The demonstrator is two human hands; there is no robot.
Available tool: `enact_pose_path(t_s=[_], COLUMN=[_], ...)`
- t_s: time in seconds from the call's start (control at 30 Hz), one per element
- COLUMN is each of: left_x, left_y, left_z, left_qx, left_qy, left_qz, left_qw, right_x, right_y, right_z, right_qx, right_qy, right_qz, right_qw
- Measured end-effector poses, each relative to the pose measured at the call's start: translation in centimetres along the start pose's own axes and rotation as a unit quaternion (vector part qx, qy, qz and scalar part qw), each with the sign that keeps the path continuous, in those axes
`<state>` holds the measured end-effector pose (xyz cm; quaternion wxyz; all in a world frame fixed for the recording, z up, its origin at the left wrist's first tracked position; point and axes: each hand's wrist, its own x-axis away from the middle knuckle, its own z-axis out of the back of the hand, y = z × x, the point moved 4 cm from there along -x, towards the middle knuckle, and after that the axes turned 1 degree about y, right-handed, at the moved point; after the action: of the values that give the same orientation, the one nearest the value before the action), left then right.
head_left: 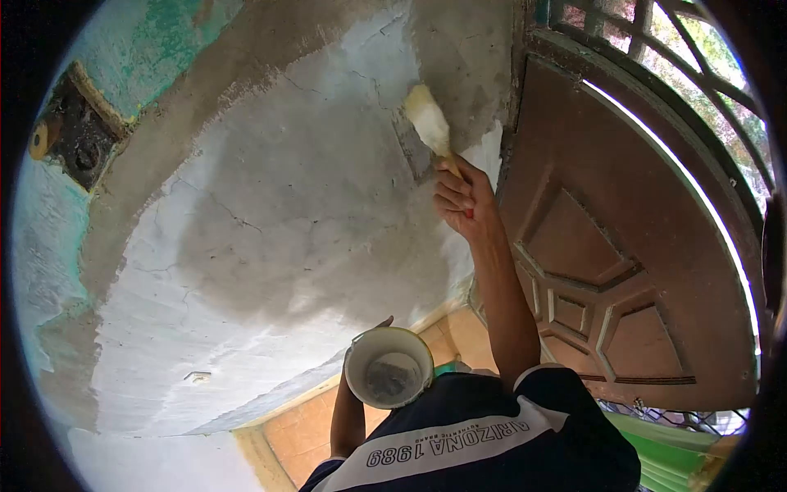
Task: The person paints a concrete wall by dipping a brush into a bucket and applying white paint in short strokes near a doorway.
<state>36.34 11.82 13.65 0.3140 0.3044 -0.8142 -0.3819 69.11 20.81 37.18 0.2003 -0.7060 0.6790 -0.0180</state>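
A paintbrush [428,119] with thick pale bristles is gripped in my right hand [461,197], its bristles up against the wall [311,205]. The fingers wrap round the handle, and a red end shows below them. In front of my chest is a small white bucket [389,367], tilted so its inside shows, with some greyish-white stuff at the bottom. My left hand [385,323] supports it from behind; only a fingertip shows above the rim, and the rest is hidden. Around the brush the wall is a damp-looking grey, with whiter, finely cracked plaster to the left.
A brown panelled door [590,238] stands close on my right, with a metal grille [680,49] above. An open electrical box [78,127] is set in the wall at upper left. Orange floor tiles [305,430] lie below; something green [664,447] is at lower right.
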Motion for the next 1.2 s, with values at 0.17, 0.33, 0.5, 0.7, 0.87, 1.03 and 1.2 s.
enact_pose_path(t_s=[0.17,0.33,0.5,0.7,0.87,1.03,1.2], left_x=[0.4,0.7,0.1,-1.8,-1.5,-1.1,-1.5], left_y=[0.2,-0.3,-0.4,1.9,1.0,0.9,0.6], left_z=[-0.4,-0.7,-0.4,0.5,0.6,1.4,1.4], left_qx=[-0.019,-0.005,0.000,-0.012,-0.003,0.000,0.010], left_qy=[0.009,0.049,0.061,0.064,0.074,0.082,0.084], left_qz=[-0.019,-0.028,-0.028,-0.035,-0.019,-0.002,0.006], left_qw=[1.000,0.998,0.998,0.997,0.997,0.997,0.996], right_x=[0.7,-2.0,0.3,5.8,3.2,2.2,5.2], right_y=[0.2,1.4,2.0,-1.3,-3.5,-3.0,-4.2], right_z=[-1.4,-1.7,1.3,-2.1,-6.6,-2.5,-0.1], right_qx=[-0.084,-0.041,-0.009,0.515,0.545,0.583,0.656], right_qy=[-0.112,-0.073,-0.005,0.217,0.180,0.201,0.242], right_qz=[-0.014,-0.016,-0.020,0.107,0.233,0.093,-0.008], right_qw=[0.990,0.996,1.000,0.822,0.785,0.782,0.715])
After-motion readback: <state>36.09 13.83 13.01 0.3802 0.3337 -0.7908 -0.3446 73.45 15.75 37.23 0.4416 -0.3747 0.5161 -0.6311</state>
